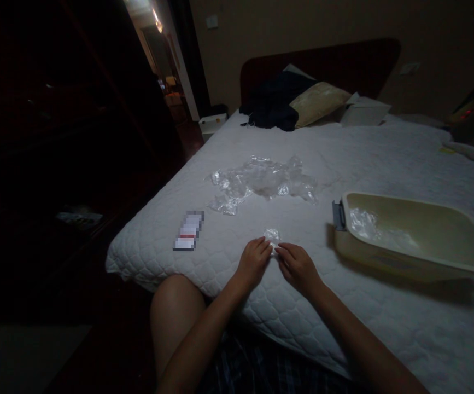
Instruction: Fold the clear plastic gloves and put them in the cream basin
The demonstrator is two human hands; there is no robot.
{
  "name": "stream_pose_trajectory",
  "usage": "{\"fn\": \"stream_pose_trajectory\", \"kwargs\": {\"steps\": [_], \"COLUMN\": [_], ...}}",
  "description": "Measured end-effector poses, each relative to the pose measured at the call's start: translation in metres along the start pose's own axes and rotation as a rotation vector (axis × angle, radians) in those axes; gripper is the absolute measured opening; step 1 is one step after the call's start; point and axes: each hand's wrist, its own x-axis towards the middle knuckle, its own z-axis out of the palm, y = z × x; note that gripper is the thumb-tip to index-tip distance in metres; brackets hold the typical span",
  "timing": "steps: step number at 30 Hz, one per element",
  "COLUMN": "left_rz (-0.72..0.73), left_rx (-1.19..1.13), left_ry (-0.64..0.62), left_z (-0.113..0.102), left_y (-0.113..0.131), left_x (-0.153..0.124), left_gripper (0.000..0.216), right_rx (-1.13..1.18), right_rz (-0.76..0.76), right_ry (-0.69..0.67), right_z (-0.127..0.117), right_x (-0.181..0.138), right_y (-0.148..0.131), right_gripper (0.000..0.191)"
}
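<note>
A small plastic bag (271, 235) is held on the bed (384, 164), to the left of the basin (417, 257) and nearer the person than the basin's far rim. Its near edge is pinched between the closed fingertips of the left hand (254, 261) and the right hand (298, 266), which meet at that edge. The bag is pointed away from the person; its long axis cannot be made out, since it is crumpled, clear and dimly lit. A pile of plastic (261, 183) is seen further left of the basin and beyond the hands. More plastic is glimpsed inside the basin, whose right end is cut off.
</note>
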Motion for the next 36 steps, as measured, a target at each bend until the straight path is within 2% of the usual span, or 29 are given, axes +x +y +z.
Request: {"fn": "stream_pose_trajectory", "kwargs": {"steps": [5,13,21,23,27,31,36], "left_rz": [0.007,0.001,-0.024,-0.024,-0.055,-0.237,-0.595], "left_rx": [-0.008,-0.104,-0.180,-0.198,-0.265,-0.445,-0.961], "left_ry": [-0.007,0.017,0.035,0.029,0.031,0.060,0.100], "left_z": [-0.001,-0.008,-0.015,-0.016,-0.016,-0.011,-0.010], "left_y": [0.001,0.011,0.014,0.014,0.015,0.016,0.018], "left_x": [0.002,0.002,0.004,0.004,0.003,0.003,0.012], "left_gripper": [0.024,0.025,0.022,0.022,0.021,0.021,0.022], "right_rx": [0.059,0.060,0.151,0.187,0.255,0.335,0.547], "right_rz": [-0.031,-0.017,0.027,0.029,0.030,0.136,0.438], "right_ry": [0.010,0.026,0.054,0.047,0.077,0.146,0.087], "right_z": [-0.001,-0.002,-0.003,-0.001,0.000,-0.002,-0.012], "right_x": [0.003,-0.002,-0.002,-0.003,-0.006,-0.009,-0.005], "right_y": [-0.001,0.003,0.003,0.004,0.006,0.005,0.001], "right_gripper": [0.035,0.027,0.045,0.043,0.027,0.013,0.016]}}
